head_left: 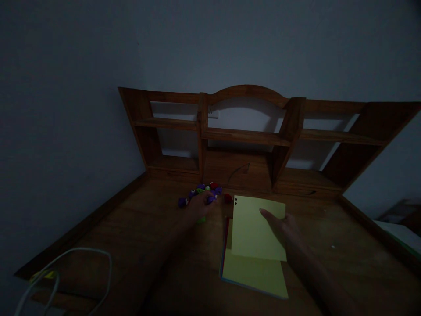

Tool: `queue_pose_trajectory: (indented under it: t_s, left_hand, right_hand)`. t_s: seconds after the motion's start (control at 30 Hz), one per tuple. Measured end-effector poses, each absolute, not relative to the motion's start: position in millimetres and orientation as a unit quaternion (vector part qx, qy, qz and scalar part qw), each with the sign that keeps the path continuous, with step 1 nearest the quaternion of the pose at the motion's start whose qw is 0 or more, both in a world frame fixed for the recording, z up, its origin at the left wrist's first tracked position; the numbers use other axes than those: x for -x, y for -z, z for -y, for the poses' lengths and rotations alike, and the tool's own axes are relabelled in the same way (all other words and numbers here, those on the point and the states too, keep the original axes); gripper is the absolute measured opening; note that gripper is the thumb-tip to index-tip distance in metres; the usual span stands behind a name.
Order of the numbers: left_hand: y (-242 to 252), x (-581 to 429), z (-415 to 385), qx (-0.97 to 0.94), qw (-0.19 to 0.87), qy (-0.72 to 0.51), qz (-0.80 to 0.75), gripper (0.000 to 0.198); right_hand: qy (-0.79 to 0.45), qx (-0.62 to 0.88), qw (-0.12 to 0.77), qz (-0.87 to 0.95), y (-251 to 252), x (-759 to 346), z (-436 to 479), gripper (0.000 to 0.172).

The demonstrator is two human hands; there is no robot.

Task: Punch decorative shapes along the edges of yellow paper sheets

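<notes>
The room is dim. My left hand [201, 205] reaches into a cluster of small paper punches [204, 191], purple, green and red, at the back of the wooden desk [138, 237]. Its fingers curl around a purple one and a green one shows beneath the hand. My right hand [279, 226] holds a yellow sheet [255, 228] by its right edge, thumb on top, lifted slightly above a stack of coloured paper [255, 274]. The sheet has two small punched shapes near its top left corner. A red punch [228, 198] lies just left of that corner.
A wooden hutch with shelves [246, 136] stands along the desk's back against a pale wall. A white cable [79, 263] loops over the front left corner. A bed or other furniture [401, 228] shows at the far right.
</notes>
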State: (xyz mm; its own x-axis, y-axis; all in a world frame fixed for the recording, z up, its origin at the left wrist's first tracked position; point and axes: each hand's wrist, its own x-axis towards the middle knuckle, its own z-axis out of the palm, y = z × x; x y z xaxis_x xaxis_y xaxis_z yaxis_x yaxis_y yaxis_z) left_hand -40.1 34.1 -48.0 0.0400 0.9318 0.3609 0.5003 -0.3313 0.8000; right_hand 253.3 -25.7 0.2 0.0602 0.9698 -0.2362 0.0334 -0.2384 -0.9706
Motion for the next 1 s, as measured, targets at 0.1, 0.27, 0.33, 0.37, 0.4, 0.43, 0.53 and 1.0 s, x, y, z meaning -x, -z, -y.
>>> queue_pose_trajectory:
  t_s: [0.1, 0.27, 0.33, 0.37, 0.4, 0.43, 0.53, 1.0]
  left_hand:
    - [49, 40, -33, -0.729, 0.178, -0.394, -0.530, 0.024]
    - [48, 41, -29, -0.774, 0.142, -0.322, -0.526, 0.022]
    - [48, 41, -28, -0.776, 0.143, -0.325, -0.521, 0.021]
    - [48, 41, -27, -0.774, 0.144, -0.330, -0.520, 0.020]
    - [48, 41, -27, -0.772, 0.145, -0.336, -0.520, 0.021]
    - [48, 41, -27, -0.769, 0.146, -0.340, -0.521, 0.022]
    - [48, 39, -27, -0.766, 0.148, -0.337, -0.527, 0.025]
    - [33, 21, -17, -0.697, 0.093, -0.458, -0.544, 0.020]
  right_hand:
    - [-0.531, 0.583, 0.447, 0.423, -2, -255, 26, 0.039]
    - [-0.515, 0.579, 0.474, 0.419, -2, -258, 23, 0.041]
    - [-0.519, 0.578, 0.477, 0.412, -3, -258, 23, 0.040]
    - [-0.521, 0.578, 0.478, 0.408, -4, -258, 24, 0.039]
    - [-0.524, 0.578, 0.478, 0.404, -5, -257, 24, 0.039]
    - [-0.527, 0.577, 0.477, 0.402, -5, -257, 24, 0.039]
    - [-0.534, 0.572, 0.474, 0.403, -7, -256, 26, 0.040]
    - [-0.535, 0.557, 0.480, 0.417, -17, -246, 39, 0.037]
